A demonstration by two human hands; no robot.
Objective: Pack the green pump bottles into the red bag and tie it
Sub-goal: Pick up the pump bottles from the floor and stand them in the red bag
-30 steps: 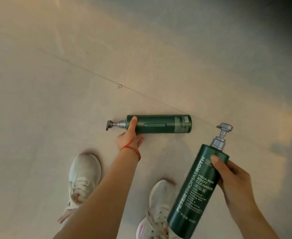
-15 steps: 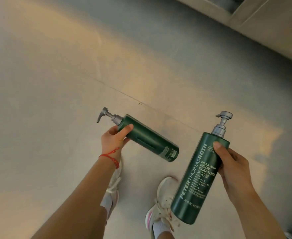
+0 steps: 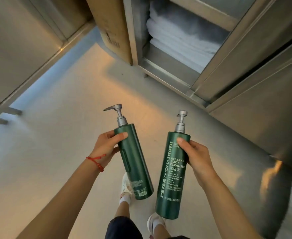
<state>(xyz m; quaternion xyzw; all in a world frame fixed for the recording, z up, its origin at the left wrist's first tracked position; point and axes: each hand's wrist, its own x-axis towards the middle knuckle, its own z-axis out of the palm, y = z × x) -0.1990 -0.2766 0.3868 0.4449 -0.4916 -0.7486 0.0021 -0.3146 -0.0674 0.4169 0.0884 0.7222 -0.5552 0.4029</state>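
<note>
Two dark green pump bottles with grey pump heads are held upright above the floor. My left hand [image 3: 107, 147], with a red string bracelet at the wrist, grips the upper body of the left bottle [image 3: 134, 163], whose back label faces me. My right hand [image 3: 195, 156] grips the right bottle [image 3: 171, 180] near its shoulder; white "Body Cleanser" lettering faces me. The two bottles hang side by side, slightly apart. No red bag is in view.
A steel cabinet [image 3: 255, 69] stands ahead on the right, one compartment open with stacked white towels [image 3: 179, 35]. A cardboard box [image 3: 110, 26] leans beside it. More steel panels [image 3: 21, 45] rise at the left. Pale floor [image 3: 55, 152] lies below, with my shoes showing.
My left hand lifted the second bottle from the floor and turned it upright. Both bottles came up beside each other. The view swung up from bare floor to the cabinet.
</note>
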